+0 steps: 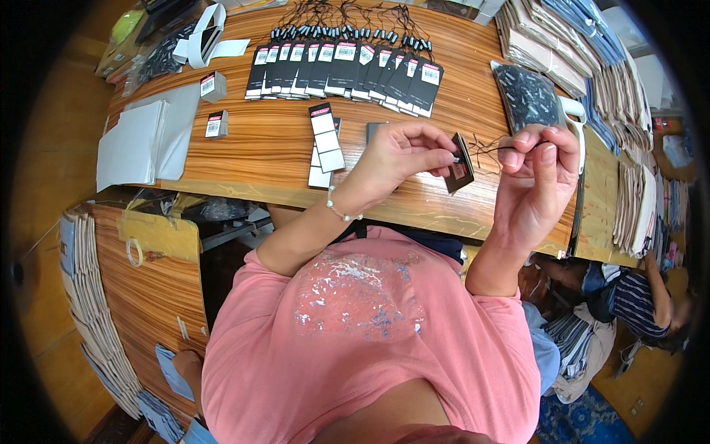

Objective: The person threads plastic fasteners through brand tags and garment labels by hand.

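Wooden table (266, 148) is carrying a row of dark hang tags (347, 68). Left hand (399, 155) is pinching a dark tag (460, 164) above the table edge; right hand (540, 177) is pinching its black string (492, 150). Judgement: keeping the string taut is aiding threading.

Your left hand (396, 159) pinches the dark tag (459, 172) so that its fingertips cover the tag's top corner, and you cannot tell whether the thin black string (492, 150) passes through a hole there. Just right of that grip, the string's far end vanishes inside your right hand (538, 174). Beyond the grip, the row of black tags (344, 70) carries print too small to tell.
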A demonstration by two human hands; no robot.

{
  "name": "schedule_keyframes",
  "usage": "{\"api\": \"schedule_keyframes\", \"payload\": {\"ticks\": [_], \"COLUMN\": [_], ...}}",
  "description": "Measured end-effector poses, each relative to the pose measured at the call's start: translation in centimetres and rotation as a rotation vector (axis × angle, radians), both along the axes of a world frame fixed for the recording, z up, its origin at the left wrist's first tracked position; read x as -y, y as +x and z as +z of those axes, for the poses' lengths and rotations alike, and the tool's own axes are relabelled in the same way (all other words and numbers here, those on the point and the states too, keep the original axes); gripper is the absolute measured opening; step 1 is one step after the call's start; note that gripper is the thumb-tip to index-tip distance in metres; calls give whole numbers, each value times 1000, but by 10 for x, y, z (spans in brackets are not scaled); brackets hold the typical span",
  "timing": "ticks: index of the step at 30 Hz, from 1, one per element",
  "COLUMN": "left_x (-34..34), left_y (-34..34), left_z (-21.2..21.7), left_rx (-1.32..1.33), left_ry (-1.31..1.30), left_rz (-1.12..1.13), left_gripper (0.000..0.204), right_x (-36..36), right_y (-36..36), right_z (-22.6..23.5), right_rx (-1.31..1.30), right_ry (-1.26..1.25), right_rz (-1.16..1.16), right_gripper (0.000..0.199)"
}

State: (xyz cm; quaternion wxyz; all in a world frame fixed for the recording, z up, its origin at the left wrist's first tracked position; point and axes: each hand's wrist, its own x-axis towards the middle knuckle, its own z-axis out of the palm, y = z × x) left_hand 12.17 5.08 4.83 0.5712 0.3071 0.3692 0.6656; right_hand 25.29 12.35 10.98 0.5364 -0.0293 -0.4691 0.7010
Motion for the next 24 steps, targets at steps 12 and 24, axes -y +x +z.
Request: {"api": "schedule_keyframes", "payload": {"ticks": [12,24], "left_x": [19,22], "left_y": [-30,-37], "left_z": [40,46], "left_rx": [-415,-365], "left_ry": [353,335], "left_rz": [302,360], "left_gripper": [17,21], "right_x": [-1,18], "right_y": [8,-17], "right_z": [-6,-19], "right_rx": [134,377], "right_ry": [11,21], "right_rz": [-100,5], "right_gripper": [22,14]}}
